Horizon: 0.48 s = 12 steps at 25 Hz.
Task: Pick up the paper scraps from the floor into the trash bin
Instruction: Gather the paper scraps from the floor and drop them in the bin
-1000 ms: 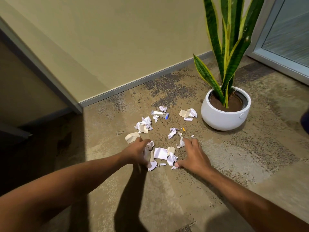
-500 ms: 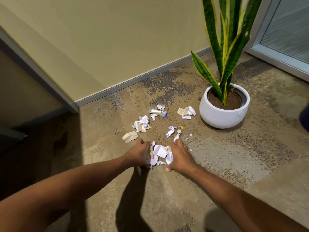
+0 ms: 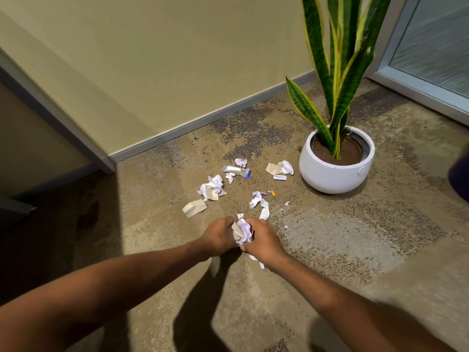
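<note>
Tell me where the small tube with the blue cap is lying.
In the head view the tube lies on the carpet near centre, left of the white plant pot, with a crumpled white scrap just beyond it.

A crumpled white-and-beige wad of paper scraps [image 3: 242, 232] sits pinched between left hand [image 3: 219, 236] and right hand [image 3: 264, 241]; other scraps [image 3: 212, 190], flat or crumpled, lie scattered farther off.

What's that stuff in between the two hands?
A crumpled bunch of white and beige paper scraps, gripped between the left hand and the right hand just above the floor. The head view shows it.
</note>
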Motion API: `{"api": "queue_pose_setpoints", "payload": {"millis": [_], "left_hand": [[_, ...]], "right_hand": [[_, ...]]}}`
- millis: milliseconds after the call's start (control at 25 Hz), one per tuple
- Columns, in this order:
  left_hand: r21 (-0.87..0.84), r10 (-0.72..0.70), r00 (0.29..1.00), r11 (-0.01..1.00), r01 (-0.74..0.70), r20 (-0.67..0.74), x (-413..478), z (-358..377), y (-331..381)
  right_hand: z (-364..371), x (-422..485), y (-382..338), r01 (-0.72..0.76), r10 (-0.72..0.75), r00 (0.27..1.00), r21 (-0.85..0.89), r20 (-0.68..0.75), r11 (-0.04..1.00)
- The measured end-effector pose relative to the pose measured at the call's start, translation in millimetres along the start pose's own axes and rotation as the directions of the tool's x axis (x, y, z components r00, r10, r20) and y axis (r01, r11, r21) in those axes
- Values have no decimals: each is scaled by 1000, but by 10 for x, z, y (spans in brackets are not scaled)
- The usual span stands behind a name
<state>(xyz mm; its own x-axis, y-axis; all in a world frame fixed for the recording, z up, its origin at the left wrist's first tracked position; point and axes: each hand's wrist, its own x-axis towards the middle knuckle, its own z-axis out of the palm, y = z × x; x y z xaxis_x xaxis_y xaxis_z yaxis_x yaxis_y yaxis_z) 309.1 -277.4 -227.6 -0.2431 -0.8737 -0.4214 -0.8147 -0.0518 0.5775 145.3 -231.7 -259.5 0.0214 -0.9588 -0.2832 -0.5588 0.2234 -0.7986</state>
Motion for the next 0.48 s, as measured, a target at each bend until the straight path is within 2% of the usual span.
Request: {"api": "queue_pose_setpoints", "payload": {"millis": [200, 480], "left_hand": [[-154, -31, 999, 987, 36, 34, -22, 64, 152], [-283, 44, 996, 959, -20, 80, -8, 149, 610]], "right_hand": [[-97, 33, 160, -160, 155, 987, 217, 39, 963], [-635, -175, 175, -196, 223, 975, 395, -22, 897]]}}
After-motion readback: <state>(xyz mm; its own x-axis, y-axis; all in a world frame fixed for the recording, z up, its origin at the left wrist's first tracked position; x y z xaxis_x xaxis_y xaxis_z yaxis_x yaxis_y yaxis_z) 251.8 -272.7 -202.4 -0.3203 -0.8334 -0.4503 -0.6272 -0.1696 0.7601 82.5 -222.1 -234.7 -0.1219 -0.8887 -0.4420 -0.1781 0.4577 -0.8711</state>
